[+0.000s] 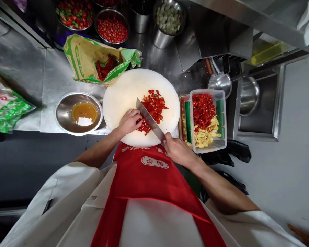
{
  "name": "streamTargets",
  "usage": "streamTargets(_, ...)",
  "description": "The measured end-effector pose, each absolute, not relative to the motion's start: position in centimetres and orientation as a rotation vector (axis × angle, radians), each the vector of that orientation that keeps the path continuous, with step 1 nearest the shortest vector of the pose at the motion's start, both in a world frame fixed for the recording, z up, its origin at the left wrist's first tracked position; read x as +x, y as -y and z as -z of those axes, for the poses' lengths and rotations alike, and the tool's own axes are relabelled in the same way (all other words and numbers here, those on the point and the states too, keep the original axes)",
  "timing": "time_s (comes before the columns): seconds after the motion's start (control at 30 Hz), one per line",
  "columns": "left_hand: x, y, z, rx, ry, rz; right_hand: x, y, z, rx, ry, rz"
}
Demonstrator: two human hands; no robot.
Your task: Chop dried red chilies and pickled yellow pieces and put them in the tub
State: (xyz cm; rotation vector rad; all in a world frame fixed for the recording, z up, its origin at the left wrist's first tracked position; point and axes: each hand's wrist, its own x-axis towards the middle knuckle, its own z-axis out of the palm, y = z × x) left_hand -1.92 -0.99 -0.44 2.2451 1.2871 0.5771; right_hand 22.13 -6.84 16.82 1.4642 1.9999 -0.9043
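Note:
A round white cutting board (118,92) lies in front of me, with chopped red chillies (154,106) piled right of its middle. My right hand (176,147) is closed round the handle of a cleaver (150,120), whose broad blade slants up and left across the board through the chillies. On the blade's left side, my left hand (130,121) has its fingers curled down onto red chilli pieces (144,127) beside the blade. The fingertips are partly hidden. Behind the board, an open green and yellow bag (90,61) shows whole red chillies inside.
A steel bowl (60,113) of amber liquid stands left of the board. At right, a clear plastic tub (208,147) holds chopped chillies and pale yellow slices. Steel containers (161,39) line the back. A plastic bag (10,109) lies far left; a sink (270,113) is far right.

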Motion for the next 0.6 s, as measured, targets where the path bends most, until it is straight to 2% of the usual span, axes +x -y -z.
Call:
streamTargets(0.2, -1.8, 0.9, 0.9, 2.222, -1.283, -0.612, 19.2, 4.4, -12.9, 1.572, -1.918, 0.904)
streamTargets(0.37, -1.6, 0.8, 0.6, 2.273, -1.283, -0.595, 17.4, 2.5, -9.3, 1.636, -2.066, 0.793)
streamTargets(0.6, -0.5, 2.8, -0.8, 2.328, -1.292, -0.601, 17.7, 1.0, -9.5, 1.63, -2.177, 0.769)
